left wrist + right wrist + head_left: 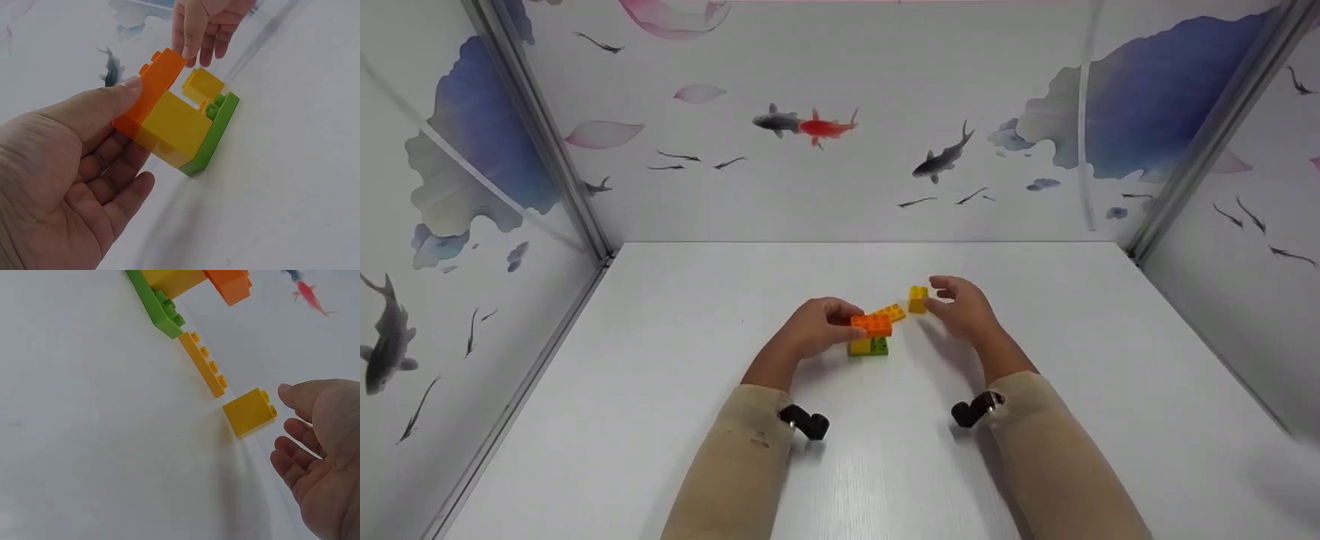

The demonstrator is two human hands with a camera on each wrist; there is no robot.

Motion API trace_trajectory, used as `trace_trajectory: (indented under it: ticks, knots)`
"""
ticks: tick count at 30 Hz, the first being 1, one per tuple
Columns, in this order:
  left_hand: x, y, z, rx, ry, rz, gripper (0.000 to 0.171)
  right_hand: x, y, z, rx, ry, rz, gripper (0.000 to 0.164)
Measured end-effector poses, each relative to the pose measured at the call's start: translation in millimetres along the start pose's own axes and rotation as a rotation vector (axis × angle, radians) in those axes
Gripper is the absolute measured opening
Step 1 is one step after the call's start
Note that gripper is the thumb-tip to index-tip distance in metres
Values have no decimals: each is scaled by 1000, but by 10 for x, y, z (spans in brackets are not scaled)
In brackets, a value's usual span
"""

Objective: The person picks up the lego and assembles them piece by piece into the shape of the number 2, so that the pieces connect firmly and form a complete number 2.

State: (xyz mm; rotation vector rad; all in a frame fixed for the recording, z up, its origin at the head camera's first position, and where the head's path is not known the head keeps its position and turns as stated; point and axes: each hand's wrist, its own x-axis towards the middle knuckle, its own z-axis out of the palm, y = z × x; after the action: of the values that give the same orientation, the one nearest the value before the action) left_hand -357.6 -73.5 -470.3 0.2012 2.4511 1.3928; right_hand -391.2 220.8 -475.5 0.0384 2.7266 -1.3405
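My left hand [817, 328] pinches an orange toy building brick [874, 324] between thumb and fingers. Under it are a yellow block [174, 126] and a green flat brick [216, 132], joined in a stack with one end of the green brick's studs bare. Just beyond the stack, a thin yellow-orange brick [203, 365] lies studs up on the table. A separate square yellow block [249, 412] stands past its end. Beside that block is my right hand [966, 309], fingers loosely bent and apart; in the right wrist view a gap separates them.
A white table [885, 465] carries the bricks. White panels [840, 202] printed with fish and petals rise behind it and on both sides, with metal posts [551, 142] at the corners. A black wrist fitting [808, 422] sticks out from each beige sleeve [731, 465].
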Motion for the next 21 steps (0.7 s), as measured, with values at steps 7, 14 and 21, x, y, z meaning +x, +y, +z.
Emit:
trace_trajectory:
  ticks: [7, 14, 21]
  knots:
    - [5, -8, 10, 5, 3, 13, 31, 115, 2, 50, 62, -56, 111, 57]
    - [13, -31, 19, -17, 2, 22, 31, 158, 9, 42, 103, -76, 88, 53]
    - [10, -40, 17, -18, 2, 13, 29, 145, 45, 47, 94, -61, 57, 52]
